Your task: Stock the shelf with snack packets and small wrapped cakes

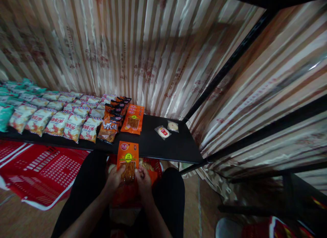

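Note:
An orange snack bag (131,150) with a clear window showing brown sticks is held upright between both hands, over a red basket (160,167) between my knees. My left hand (114,178) grips its lower left edge, and my right hand (143,178) pinches the lower right edge. Just beyond it, similar orange bags (135,116) lie stacked on the black shelf (150,142). To their left runs a row of darker orange and black snack packets (109,127). More orange packaging shows in the basket below my hands, partly hidden by them.
Rows of white snack bags (55,122) and green bags (6,115) fill the shelf's left side. Two small round packets (163,132) lie near its right end. A red basket (48,169) stands at left on the floor. Black shelf posts (230,65) and striped curtains (158,43) surround the shelf.

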Action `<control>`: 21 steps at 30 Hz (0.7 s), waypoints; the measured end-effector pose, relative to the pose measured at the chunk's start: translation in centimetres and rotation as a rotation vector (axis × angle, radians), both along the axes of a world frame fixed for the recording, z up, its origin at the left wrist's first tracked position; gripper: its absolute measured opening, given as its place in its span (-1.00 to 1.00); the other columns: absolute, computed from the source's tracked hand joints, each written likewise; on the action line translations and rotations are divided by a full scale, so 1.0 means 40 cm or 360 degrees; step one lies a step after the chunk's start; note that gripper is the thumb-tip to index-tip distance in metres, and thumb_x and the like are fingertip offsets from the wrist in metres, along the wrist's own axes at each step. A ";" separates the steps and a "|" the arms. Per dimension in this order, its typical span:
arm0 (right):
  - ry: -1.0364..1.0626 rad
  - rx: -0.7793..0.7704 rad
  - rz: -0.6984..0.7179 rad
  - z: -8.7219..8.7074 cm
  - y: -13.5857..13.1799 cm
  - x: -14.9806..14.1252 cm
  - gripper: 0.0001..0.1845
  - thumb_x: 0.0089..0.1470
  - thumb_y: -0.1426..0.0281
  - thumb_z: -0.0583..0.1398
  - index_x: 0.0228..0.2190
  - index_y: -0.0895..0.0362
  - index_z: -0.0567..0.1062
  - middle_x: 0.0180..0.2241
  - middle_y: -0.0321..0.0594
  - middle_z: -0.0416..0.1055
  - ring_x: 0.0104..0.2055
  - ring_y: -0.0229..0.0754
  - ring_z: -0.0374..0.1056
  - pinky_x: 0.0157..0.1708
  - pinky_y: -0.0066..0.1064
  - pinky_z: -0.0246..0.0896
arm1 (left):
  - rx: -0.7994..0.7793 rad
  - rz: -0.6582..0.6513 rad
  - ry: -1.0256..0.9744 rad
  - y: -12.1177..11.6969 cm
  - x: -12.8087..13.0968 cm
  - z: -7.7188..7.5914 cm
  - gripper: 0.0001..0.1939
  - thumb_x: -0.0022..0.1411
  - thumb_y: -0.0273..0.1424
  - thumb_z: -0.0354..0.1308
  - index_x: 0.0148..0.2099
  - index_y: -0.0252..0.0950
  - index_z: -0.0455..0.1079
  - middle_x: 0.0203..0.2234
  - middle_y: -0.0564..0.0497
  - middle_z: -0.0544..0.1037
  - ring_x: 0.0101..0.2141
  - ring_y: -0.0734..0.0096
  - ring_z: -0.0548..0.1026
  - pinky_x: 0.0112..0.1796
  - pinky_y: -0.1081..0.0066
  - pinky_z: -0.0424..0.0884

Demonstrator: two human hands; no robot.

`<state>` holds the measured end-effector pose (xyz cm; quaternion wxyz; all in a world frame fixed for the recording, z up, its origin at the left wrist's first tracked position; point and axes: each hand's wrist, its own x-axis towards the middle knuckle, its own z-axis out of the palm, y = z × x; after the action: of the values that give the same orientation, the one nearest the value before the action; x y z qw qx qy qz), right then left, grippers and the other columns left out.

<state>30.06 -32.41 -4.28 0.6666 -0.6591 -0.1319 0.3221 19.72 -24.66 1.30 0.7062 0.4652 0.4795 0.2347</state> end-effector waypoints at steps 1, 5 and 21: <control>0.0053 0.0043 0.0087 0.007 -0.003 -0.001 -0.63 -0.25 0.10 0.29 -0.40 0.07 0.47 -0.42 -0.23 0.47 -0.40 -0.15 0.39 -0.35 -0.32 0.33 | -0.0044 -0.0017 -0.0049 0.001 -0.002 0.006 -0.56 -0.07 -0.13 0.12 -0.23 -0.36 0.39 -0.41 -0.10 0.57 -0.38 0.16 0.55 -0.36 0.26 0.46; 0.0354 0.0222 0.0433 0.059 -0.016 -0.009 -0.68 -0.14 0.08 0.25 -0.43 0.07 0.48 -0.48 -0.25 0.48 -0.45 -0.13 0.40 -0.43 -0.32 0.33 | -0.0222 -0.0098 -0.0129 0.009 -0.011 0.027 -0.63 -0.11 -0.18 0.18 -0.28 -0.34 0.41 -0.42 -0.08 0.58 -0.36 0.13 0.54 -0.41 0.30 0.45; 0.0002 0.0295 0.0100 0.118 0.007 0.035 -0.67 -0.08 0.17 0.24 -0.30 0.10 0.43 -0.35 -0.26 0.49 -0.34 -0.18 0.42 -0.36 -0.41 0.33 | 0.0076 -0.0147 -0.0184 0.060 0.007 0.035 -0.69 -0.19 -0.26 0.24 -0.36 -0.34 0.45 -0.49 -0.04 0.58 -0.31 0.17 0.53 -0.32 0.35 0.41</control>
<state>31.47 -32.14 0.45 0.7144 -0.5899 -0.1815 0.3297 19.99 -22.25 2.71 0.7315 0.4891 0.4103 0.2396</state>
